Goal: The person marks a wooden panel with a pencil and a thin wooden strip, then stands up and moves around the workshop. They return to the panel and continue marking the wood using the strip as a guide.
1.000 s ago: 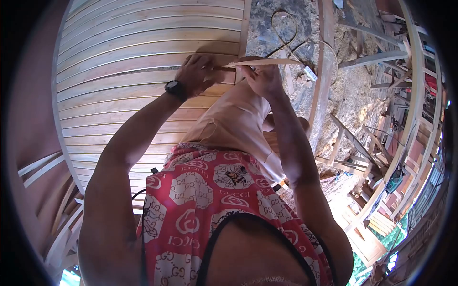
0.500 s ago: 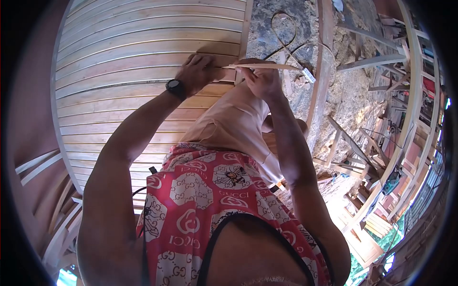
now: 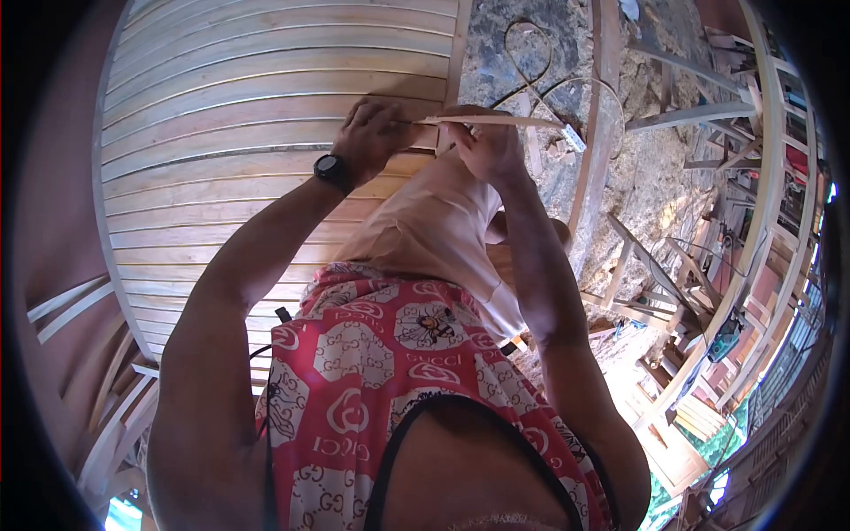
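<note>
In the head view, the person's right hand (image 3: 489, 149) is closing its grip around a thin wooden strip (image 3: 522, 121), with the thumb and fingers curling at its near part. The strip is running sideways above that hand, its free end reaching toward a white power strip (image 3: 574, 138); whether the two are touching, I cannot tell. The left hand (image 3: 374, 137), wearing a dark watch (image 3: 329, 166) at the wrist, is bending its fingers at the other end of the wooden strip, over the slatted wooden surface (image 3: 266, 97). Its fingertips are hiding behind the hand, so I cannot tell whether that grip is closing on the wood. Beside the surface, a looped cable (image 3: 551, 53) is lying on the rough ground (image 3: 651, 177), and a long beam (image 3: 606, 53) is running past the power strip. Wooden framing (image 3: 691, 115) is standing farther right.
</note>
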`<state>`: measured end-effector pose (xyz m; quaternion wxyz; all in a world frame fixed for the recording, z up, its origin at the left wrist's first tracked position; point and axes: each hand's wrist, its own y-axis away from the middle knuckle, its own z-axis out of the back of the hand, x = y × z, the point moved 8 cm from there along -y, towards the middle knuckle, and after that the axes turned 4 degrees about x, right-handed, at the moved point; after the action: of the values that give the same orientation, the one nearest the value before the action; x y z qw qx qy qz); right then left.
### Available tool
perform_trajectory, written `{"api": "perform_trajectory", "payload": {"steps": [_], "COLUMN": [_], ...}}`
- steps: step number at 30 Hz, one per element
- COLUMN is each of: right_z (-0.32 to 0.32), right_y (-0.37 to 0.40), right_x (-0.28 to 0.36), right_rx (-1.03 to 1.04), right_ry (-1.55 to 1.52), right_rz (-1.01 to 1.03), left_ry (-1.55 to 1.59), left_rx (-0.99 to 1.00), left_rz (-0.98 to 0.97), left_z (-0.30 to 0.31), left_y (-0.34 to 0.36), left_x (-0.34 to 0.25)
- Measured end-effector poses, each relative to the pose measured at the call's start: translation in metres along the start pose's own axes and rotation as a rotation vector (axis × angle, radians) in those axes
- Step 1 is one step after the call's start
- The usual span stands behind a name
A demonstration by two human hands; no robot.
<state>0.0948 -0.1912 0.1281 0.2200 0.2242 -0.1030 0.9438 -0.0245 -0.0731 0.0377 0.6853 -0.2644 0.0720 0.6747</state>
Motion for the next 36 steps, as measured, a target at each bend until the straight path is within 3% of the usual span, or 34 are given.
{"api": "perform_trajectory", "payload": {"steps": [3, 5, 8, 11, 15, 17, 20, 26, 32, 36], "right_z": [0.023, 0.045, 0.037, 0.019, 0.007, -0.006, -0.004, -0.014, -0.021, -0.023], "right_y": [-0.007, -0.009, 0.009, 0.026, 0.037, 0.047, 0.048, 0.045, 0.051, 0.052], "right_x": [0.003, 0.015, 0.021, 0.020, 0.014, 0.009, 0.017, 0.008, 0.004, 0.008], "right_rx": [0.022, -0.058, -0.024, -0.016, -0.028, -0.019, -0.025, -0.033, -0.056, -0.130], "right_ry": [-0.188, -0.308, -0.224, -0.189, -0.251, -0.009, 0.063, -0.128, 0.023, -0.116], "right_rz": [-0.095, -0.006, -0.049, -0.074, -0.035, 0.031, 0.039, 0.022, 0.073, 0.136], "left_ry": [-0.001, -0.048, 0.056, -0.032, -0.057, -0.082, -0.071, -0.065, -0.034, -0.052], "left_rx": [0.039, 0.173, 0.303, 0.377, 0.310, 0.339, 0.295, 0.308, 0.308, 0.312], "left_rz": [-0.029, 0.050, 0.117, 0.076, 0.022, 0.010, 0.009, 0.007, 0.025, 0.030], "left_z": [-0.006, -0.007, -0.002, -0.006, -0.010, -0.014, -0.013, -0.010, -0.012, -0.013], "left_y": [0.005, 0.003, 0.004, 0.009, 0.016, 0.015, 0.015, 0.013, 0.013, 0.014], "left_x": [-0.003, 0.001, -0.001, 0.002, 0.003, 0.005, 0.006, 0.003, 0.003, 0.003]}}
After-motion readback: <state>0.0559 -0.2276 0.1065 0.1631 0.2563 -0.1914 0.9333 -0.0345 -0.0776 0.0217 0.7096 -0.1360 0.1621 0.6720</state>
